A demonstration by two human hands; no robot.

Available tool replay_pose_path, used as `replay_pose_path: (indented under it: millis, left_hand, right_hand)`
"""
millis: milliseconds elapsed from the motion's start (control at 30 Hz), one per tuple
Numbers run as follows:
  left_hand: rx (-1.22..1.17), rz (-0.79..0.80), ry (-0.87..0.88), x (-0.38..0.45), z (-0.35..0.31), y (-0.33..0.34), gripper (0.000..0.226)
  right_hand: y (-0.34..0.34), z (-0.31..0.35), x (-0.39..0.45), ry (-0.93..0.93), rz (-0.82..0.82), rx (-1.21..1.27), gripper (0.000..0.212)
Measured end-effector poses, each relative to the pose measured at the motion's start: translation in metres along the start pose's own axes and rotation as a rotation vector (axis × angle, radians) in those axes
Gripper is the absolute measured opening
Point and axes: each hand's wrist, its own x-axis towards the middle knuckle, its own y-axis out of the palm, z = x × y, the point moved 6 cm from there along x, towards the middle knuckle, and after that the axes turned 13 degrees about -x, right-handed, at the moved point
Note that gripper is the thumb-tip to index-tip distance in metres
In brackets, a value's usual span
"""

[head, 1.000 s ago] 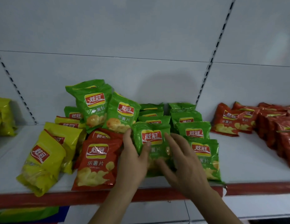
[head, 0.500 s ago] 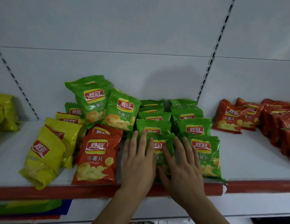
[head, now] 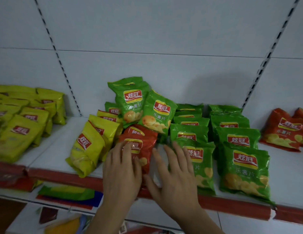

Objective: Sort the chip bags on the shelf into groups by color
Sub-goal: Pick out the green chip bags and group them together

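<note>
A red chip bag (head: 144,142) lies at the front of the white shelf (head: 54,152), in a mixed pile with yellow bags (head: 90,146) and two upright green bags (head: 135,102). My left hand (head: 122,169) lies flat on the red bag with straight fingers. My right hand (head: 174,173) rests with spread fingers on the left edge of a green bag (head: 201,162), the front one of two neat rows of green bags (head: 243,168). A second red bag (head: 135,130) peeks out behind the first.
A group of yellow bags (head: 24,122) fills the shelf at far left. Red bags (head: 286,130) lie at far right. The shelf has a red front edge (head: 232,206). Below it are a lower shelf and coloured packets (head: 68,195).
The view has shifted left. My left hand moved from the green bag onto the red bag. My right hand slid to the left edge of the front green bag.
</note>
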Motion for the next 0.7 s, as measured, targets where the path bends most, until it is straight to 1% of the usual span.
replay_pose_path:
  millis: [100,200,300,367,433,500,533,633,667,700]
  left_hand:
    - [-0.009,0.055,-0.113,-0.002,0.019,-0.001,0.044]
    - [-0.081,0.096,-0.166,0.000,0.022,-0.002,0.049]
    - [-0.261,0.126,-0.283,0.001,0.027,-0.006,0.061]
    - [-0.414,0.101,-0.396,0.004,0.035,-0.013,0.068]
    - [-0.563,0.086,-0.488,0.011,0.044,-0.020,0.066]
    - [-0.614,0.105,-0.468,0.016,0.043,-0.026,0.058]
    - [-0.611,0.112,-0.433,0.017,0.040,-0.030,0.056]
    - [-0.598,0.096,-0.325,0.018,0.031,-0.044,0.054]
    - [-0.603,0.076,-0.286,0.018,0.028,-0.051,0.053]
    - [-0.612,0.054,-0.256,0.019,0.028,-0.059,0.053]
  right_hand:
    - [0.009,0.024,0.008,-0.019,0.039,-0.017,0.058]
    - [0.018,0.032,0.008,-0.015,0.049,-0.027,0.050]
    - [0.015,0.032,0.002,0.008,-0.038,0.032,0.039]
    - [0.009,0.033,0.000,0.019,-0.087,0.106,0.035]
    - [0.002,0.036,-0.001,0.014,-0.114,0.204,0.032]
    - [-0.006,0.036,-0.001,0.043,-0.135,0.297,0.029]
    - [-0.011,0.034,0.001,0.097,-0.141,0.346,0.029]
    - [-0.014,0.014,0.009,0.390,-0.102,0.477,0.038]
    - [-0.012,0.007,0.012,0.465,-0.075,0.471,0.041]
    - [-0.008,0.002,0.016,0.501,-0.032,0.426,0.043]
